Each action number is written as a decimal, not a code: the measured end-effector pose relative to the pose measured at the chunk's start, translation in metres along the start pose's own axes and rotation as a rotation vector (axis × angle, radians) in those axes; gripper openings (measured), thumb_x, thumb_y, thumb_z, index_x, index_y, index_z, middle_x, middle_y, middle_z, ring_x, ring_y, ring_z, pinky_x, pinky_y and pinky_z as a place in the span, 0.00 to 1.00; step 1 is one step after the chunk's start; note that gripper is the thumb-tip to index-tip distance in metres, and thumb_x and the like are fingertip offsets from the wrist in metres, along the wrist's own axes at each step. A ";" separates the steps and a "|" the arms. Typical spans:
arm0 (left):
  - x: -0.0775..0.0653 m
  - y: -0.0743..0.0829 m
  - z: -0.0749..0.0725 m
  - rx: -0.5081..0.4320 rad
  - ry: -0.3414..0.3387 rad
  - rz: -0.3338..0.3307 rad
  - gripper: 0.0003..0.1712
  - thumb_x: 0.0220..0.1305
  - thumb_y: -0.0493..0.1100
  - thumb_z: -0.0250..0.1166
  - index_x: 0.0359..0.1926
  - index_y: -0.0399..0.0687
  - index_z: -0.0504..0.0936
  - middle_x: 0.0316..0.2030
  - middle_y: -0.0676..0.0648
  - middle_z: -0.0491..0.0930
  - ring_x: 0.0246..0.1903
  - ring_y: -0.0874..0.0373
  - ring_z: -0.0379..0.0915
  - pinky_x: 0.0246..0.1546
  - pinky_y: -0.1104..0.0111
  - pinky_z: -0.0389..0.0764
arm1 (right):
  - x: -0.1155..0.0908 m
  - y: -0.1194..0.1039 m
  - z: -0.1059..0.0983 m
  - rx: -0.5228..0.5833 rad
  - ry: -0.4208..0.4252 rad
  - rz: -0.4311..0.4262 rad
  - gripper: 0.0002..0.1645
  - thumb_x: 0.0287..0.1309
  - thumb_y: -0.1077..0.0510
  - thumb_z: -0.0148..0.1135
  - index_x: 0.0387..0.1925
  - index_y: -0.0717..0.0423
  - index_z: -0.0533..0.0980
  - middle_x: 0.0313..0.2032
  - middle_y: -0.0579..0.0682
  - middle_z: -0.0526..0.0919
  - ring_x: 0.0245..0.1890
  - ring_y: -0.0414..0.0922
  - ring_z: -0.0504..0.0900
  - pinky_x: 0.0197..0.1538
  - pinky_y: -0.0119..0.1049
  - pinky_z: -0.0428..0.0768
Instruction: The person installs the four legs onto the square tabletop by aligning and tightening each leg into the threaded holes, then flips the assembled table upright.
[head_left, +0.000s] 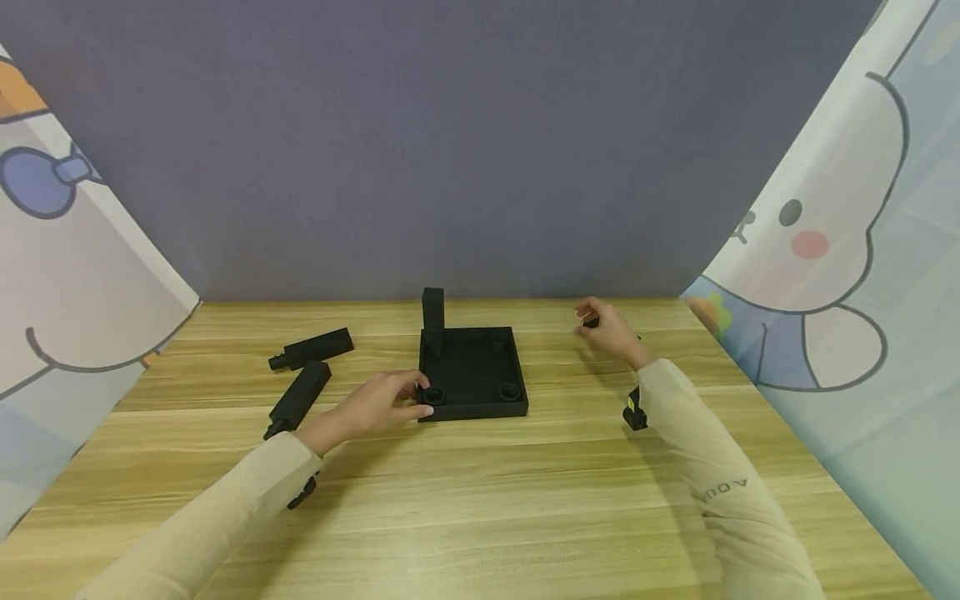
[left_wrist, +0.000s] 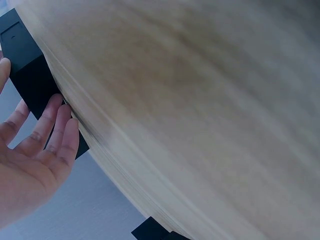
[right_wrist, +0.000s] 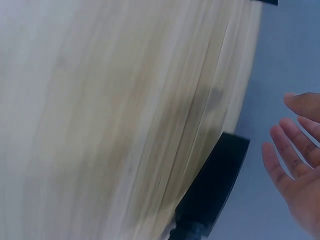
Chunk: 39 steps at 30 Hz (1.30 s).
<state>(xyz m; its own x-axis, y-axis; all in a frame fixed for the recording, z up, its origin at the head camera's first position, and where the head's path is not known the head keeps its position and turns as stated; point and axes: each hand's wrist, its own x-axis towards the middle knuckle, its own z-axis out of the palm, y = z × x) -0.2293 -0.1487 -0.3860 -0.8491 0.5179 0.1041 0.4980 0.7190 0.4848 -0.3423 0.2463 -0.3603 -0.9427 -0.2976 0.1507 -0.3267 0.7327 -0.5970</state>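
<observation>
A shallow black square tray point(head_left: 472, 367) with round sockets in its corners lies on the table, and a black square post point(head_left: 433, 310) stands upright at its back left corner. My left hand point(head_left: 386, 398) grips the tray's front left corner, the thumb at the front wall and the fingers along the left side. Over on the right, my right hand point(head_left: 609, 335) hovers with loosely bent fingers around a black post point(head_left: 591, 322), mostly hidden by the hand. In the right wrist view that post point(right_wrist: 215, 180) lies apart from the fingers.
Left of the tray lie two black posts with narrow ends point(head_left: 318, 348) point(head_left: 302, 396). Another dark piece point(head_left: 302, 493) is partly hidden under my left sleeve. A black post point(head_left: 634, 410) with a yellow mark sits beside my right sleeve. A grey panel point(head_left: 450, 150) closes off the back.
</observation>
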 end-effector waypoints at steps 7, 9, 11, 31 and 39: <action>0.000 0.000 0.001 -0.004 0.001 0.006 0.22 0.56 0.58 0.62 0.47 0.52 0.76 0.36 0.51 0.80 0.34 0.60 0.76 0.32 0.69 0.74 | -0.003 0.010 -0.009 -0.043 0.060 -0.020 0.22 0.55 0.68 0.58 0.52 0.69 0.68 0.49 0.68 0.73 0.49 0.62 0.73 0.53 0.53 0.72; 0.000 -0.001 0.001 -0.003 0.000 0.003 0.22 0.56 0.58 0.62 0.47 0.52 0.76 0.35 0.51 0.80 0.33 0.61 0.75 0.32 0.69 0.74 | -0.003 0.013 -0.011 -0.056 0.074 -0.030 0.22 0.55 0.69 0.58 0.52 0.69 0.68 0.48 0.68 0.73 0.48 0.63 0.73 0.52 0.54 0.72; 0.000 -0.001 0.001 -0.001 0.000 -0.001 0.22 0.56 0.58 0.62 0.47 0.52 0.76 0.35 0.52 0.80 0.32 0.63 0.74 0.31 0.70 0.74 | -0.004 0.016 -0.013 -0.059 0.083 -0.034 0.22 0.54 0.69 0.58 0.51 0.69 0.68 0.48 0.69 0.73 0.48 0.63 0.73 0.51 0.54 0.72; 0.000 0.001 0.000 0.001 -0.012 -0.008 0.22 0.57 0.57 0.62 0.47 0.51 0.76 0.37 0.50 0.80 0.34 0.59 0.75 0.32 0.69 0.74 | -0.008 0.037 -0.024 -0.178 0.063 0.001 0.24 0.55 0.67 0.58 0.53 0.72 0.66 0.49 0.71 0.71 0.49 0.65 0.71 0.52 0.56 0.71; 0.000 0.001 0.001 -0.001 -0.013 -0.006 0.22 0.57 0.57 0.62 0.48 0.51 0.75 0.37 0.50 0.80 0.34 0.59 0.75 0.32 0.68 0.74 | -0.010 0.042 -0.022 -0.195 0.043 0.020 0.25 0.55 0.67 0.58 0.54 0.72 0.65 0.50 0.71 0.71 0.50 0.65 0.71 0.52 0.56 0.71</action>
<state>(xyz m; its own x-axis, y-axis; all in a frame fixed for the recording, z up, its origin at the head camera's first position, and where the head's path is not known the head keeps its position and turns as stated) -0.2289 -0.1475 -0.3869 -0.8494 0.5200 0.0897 0.4930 0.7213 0.4866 -0.3483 0.2934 -0.3695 -0.9498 -0.2584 0.1762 -0.3107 0.8441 -0.4370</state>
